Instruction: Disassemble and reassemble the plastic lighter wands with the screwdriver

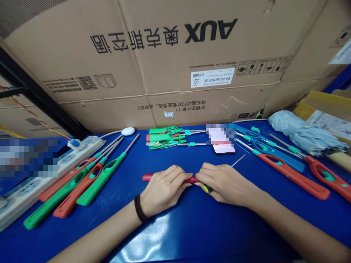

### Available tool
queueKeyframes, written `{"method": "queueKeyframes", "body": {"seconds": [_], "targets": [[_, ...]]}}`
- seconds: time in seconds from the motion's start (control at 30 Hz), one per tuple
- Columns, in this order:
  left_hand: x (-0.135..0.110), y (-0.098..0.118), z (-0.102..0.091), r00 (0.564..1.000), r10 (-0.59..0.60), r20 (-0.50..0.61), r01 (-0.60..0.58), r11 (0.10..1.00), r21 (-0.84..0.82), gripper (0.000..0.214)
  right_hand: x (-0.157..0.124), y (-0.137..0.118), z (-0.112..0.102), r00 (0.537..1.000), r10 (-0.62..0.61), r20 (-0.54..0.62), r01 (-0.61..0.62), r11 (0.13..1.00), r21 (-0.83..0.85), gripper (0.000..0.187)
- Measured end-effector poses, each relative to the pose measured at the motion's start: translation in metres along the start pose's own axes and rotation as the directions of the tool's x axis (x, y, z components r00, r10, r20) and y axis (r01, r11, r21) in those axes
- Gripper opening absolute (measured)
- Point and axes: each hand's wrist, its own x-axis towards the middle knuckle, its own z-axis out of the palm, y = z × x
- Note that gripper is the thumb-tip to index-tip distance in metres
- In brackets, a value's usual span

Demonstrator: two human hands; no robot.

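Note:
A slim red rod, pen-like in shape [148,177], lies across my left hand [167,186], whose fingers are closed around it. Its left end sticks out past the palm. My right hand [222,182] is closed too, with its fingertips at the rod's right end. Tucked in the same hand is a screwdriver [207,189] with a black and yellow handle; a thin metal shaft shows beyond the knuckles. My fingers hide much of both tools. Both hands are close together, just above the blue table [192,233].
Red and green long-necked lighters [101,179] lie at left beside a white power strip [65,159]. Green lighter parts [166,137] and a phone [223,148] lie behind my hands. Red and blue lighters [293,175] and a folded umbrella [301,131] are at right. Cardboard [164,80] stands behind.

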Motion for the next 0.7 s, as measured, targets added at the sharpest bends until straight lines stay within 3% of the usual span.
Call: {"method": "queueKeyframes", "body": {"seconds": [0.2, 0.4, 0.53, 0.7], "targets": [[0.001, 0.002, 0.001, 0.999, 0.026, -0.045, -0.027, 0.999, -0.032, 0.016, 0.001, -0.001, 0.0, 0.999, -0.038, 0.017, 0.038, 0.999, 0.019, 0.011], [-0.001, -0.031, -0.017, 0.989, -0.04, 0.141, 0.061, 0.987, -0.15, 0.028, -0.002, 0.01, -0.006, 0.997, 0.077, 0.008, -0.077, 0.993, 0.093, 0.014], [-0.009, -0.056, -0.026, 0.989, -0.119, 0.091, 0.135, 0.97, -0.204, 0.03, -0.006, 0.021, -0.01, 0.987, 0.161, -0.014, -0.16, 0.984, 0.084, 0.016], [-0.009, -0.054, -0.022, 0.992, -0.116, 0.046, 0.123, 0.969, -0.212, 0.027, -0.006, 0.024, -0.01, 0.971, 0.24, -0.019, -0.238, 0.968, 0.079, 0.018]]}}
